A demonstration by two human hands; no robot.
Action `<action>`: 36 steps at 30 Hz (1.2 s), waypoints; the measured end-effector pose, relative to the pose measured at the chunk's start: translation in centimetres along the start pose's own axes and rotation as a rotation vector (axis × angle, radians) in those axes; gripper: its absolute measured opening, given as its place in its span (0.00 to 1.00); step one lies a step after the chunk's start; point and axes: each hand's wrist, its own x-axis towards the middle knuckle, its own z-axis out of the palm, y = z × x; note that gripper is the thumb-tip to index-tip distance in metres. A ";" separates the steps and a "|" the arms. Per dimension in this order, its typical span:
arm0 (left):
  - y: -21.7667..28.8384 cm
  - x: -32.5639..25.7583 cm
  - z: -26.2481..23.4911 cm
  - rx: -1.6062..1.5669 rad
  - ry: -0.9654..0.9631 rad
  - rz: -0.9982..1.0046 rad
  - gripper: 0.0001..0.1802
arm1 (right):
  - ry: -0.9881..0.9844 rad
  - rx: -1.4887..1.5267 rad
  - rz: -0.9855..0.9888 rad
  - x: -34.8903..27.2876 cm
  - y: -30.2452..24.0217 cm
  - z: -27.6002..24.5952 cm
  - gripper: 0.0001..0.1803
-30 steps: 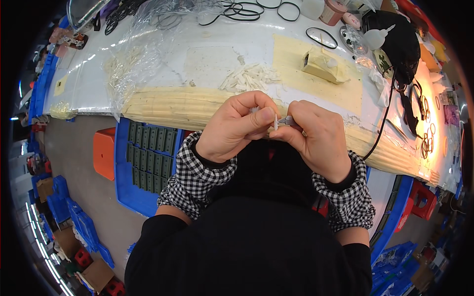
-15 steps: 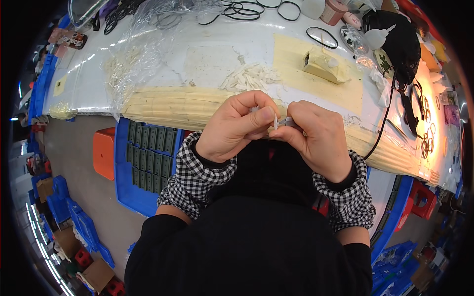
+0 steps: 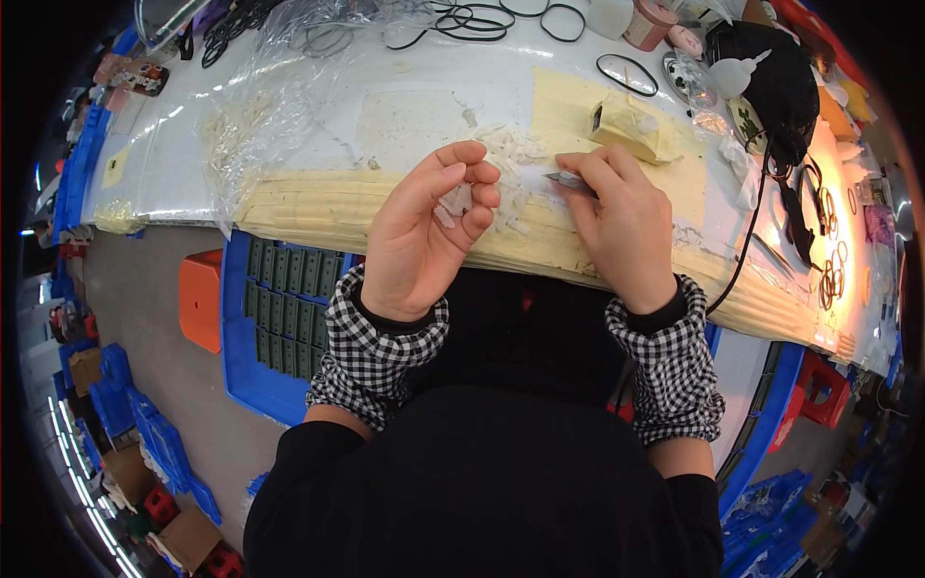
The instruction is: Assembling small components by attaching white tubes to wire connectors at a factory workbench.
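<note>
Hands are parting, seemingly pausing work: left hand [image 3: 416,243] curling around white strips [image 3: 460,199] at eleven o'clock, right hand [image 3: 626,220] pinching a blade [image 3: 570,181] at two.

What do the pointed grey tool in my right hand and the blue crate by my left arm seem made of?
The tool looks like dull metal, perhaps steel: grey and sharply pointed. The crate looks like smooth plastic, likely moulded, given its even blue colour.

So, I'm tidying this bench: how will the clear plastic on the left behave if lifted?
The clear plastic looks thin and crumpled, so it's probably floppy and light. Pale pieces show through it, so some might shift or spill.
</note>
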 end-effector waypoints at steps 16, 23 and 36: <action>-0.7 -0.2 1.1 0.396 0.024 0.132 0.12 | -0.004 0.363 0.041 0.3 -0.8 -0.9 0.06; -1.9 -0.1 1.7 0.372 0.006 0.057 0.08 | -0.151 0.697 0.235 -0.2 -3.0 -2.5 0.04; -1.4 0.2 0.6 0.213 -0.203 -0.060 0.08 | -0.078 0.274 -0.142 -0.5 -2.7 -3.0 0.18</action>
